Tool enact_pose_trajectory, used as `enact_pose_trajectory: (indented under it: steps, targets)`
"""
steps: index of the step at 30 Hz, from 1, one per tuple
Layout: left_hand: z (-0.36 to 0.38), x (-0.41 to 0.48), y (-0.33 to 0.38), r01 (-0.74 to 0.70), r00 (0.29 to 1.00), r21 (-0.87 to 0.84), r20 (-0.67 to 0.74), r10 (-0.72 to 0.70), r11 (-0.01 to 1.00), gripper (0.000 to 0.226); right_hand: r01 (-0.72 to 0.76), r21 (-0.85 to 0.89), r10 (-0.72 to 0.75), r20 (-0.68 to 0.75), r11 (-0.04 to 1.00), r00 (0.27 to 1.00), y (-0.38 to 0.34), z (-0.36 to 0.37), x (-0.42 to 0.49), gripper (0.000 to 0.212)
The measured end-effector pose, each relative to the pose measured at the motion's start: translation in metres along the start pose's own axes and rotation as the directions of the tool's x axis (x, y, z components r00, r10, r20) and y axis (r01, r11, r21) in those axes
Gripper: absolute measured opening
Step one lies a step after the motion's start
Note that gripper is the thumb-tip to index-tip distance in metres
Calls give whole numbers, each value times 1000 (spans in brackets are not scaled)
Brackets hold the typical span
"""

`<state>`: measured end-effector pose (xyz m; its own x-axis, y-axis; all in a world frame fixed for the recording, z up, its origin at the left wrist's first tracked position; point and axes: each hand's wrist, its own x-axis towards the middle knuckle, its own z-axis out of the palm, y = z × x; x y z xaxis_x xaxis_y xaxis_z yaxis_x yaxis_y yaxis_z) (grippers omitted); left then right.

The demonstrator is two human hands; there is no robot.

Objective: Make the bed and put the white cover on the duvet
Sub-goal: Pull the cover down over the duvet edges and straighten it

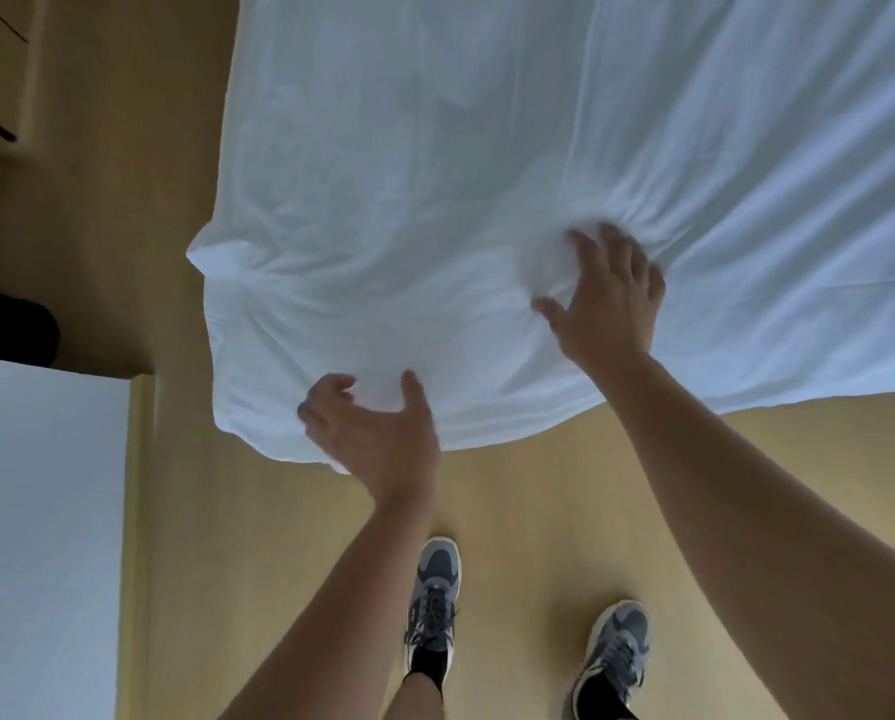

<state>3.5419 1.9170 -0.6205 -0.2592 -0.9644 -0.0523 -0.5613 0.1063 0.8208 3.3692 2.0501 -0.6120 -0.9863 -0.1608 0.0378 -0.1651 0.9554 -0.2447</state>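
cover (pixel 487 148) ahead | left hand (pixel 377 433) at near edge | right hand (pixel 609 298) on top
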Motion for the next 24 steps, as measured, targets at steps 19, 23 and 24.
enact_pose_trajectory:
  steps: [19, 23, 24]
  targets:
    - [134, 15, 136, -882, 304, 234, 946, 116, 409, 31, 349, 288, -449, 466, 892, 762, 127, -34, 88, 19]
    - [130, 18, 161, -802, 267, 224, 964, -4, 553, 28, 299, 274, -400, 726, 914, 559, 129, -79, 125, 34]
    - [132, 10, 153, -808, 337, 249, 939, 72, 533, 35, 439, 183, -449, 625, 880, 639, 125, -71, 120, 27]
